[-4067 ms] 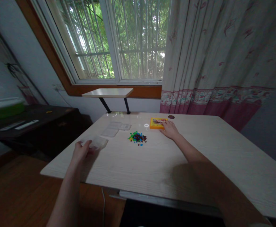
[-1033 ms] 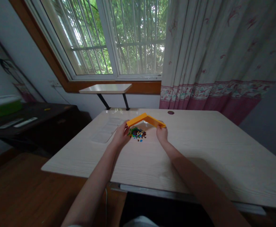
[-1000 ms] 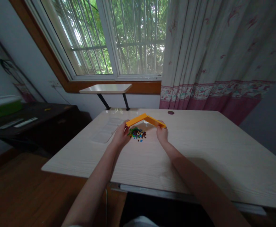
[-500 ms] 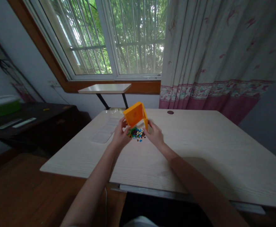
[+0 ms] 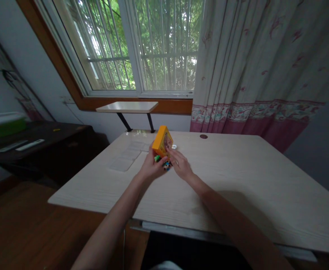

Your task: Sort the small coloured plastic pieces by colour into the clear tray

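A small yellow-orange plastic box [image 5: 159,141] is tilted up above the table, its printed face turned to the right. My left hand [image 5: 152,165] is closed around its lower left side, with the thumb along the bottom. The fingers of my right hand [image 5: 182,163] are closed against the printed face at its right edge; the right thumb is mostly hidden. Below the box lies a pile of small colourful pieces [image 5: 167,165], green, blue and dark, largely covered by my hands. A small white item [image 5: 174,147] shows just behind the box.
Clear plastic trays or sheets [image 5: 125,159] lie flat on the pale wooden table [image 5: 232,165], left of my hands. A raised shelf [image 5: 127,107] stands at the back. A dark round cable hole [image 5: 203,136] is in the tabletop. A dark side table [image 5: 54,142] stands at the left.
The box's opened-out flap has been folded in, and the box has turned so its printed face shows instead of its hollow inside. Both hands have come closer together over the pieces.
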Available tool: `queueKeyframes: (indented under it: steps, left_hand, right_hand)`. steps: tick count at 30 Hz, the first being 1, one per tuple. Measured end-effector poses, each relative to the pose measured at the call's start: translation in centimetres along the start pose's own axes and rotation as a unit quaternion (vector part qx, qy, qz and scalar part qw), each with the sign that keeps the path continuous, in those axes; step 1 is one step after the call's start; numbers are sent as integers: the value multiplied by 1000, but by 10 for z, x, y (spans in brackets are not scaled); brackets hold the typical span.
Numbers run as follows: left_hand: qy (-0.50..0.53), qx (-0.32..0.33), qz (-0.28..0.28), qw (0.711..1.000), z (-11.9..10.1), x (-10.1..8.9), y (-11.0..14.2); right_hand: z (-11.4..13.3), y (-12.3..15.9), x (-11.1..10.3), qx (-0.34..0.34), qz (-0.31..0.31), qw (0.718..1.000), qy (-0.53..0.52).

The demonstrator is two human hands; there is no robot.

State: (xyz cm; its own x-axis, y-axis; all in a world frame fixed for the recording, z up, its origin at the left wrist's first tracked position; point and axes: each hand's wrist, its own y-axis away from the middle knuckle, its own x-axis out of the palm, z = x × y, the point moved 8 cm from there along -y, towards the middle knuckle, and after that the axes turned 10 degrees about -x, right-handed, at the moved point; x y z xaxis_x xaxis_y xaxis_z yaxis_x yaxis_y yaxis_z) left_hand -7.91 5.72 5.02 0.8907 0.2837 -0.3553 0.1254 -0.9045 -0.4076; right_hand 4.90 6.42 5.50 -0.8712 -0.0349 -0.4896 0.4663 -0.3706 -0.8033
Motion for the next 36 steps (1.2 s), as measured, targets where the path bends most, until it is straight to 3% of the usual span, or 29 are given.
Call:
queueKeyframes:
  steps: [4,7,10,12,16,19,24,28,33,36]
  left_hand:
    - [12,-16,-15,1000,-6,-16,-1]
    - [36,-34,-79,996,-12,-42,9]
    - [48,-63,-219,973,-13,-92,35]
    - [32,-115,-293,949,-6,-131,59]
    - [10,-238,-372,897,17,-201,110]
    - [-19,-305,-412,859,30,-234,143]
    - [-26,-388,-385,837,47,-241,165]
    - [-42,-439,-291,849,65,-230,162]
    - [-150,-430,-145,878,78,-214,149]
    - [-216,-408,-106,881,77,-206,142]
  right_hand:
    - [13,-2,13,-42,64,997,0]
    - [19,-2,20,-51,95,994,7]
    - [18,0,23,-33,100,994,20]
    - [14,2,24,-22,99,994,27]
    - [7,4,23,-3,85,996,38]
    - [4,4,23,4,79,996,48]
    - [1,5,23,12,80,995,62]
    - [0,6,24,13,84,995,61]
    - [-1,6,24,10,85,994,64]
    - [-3,4,27,5,96,993,72]
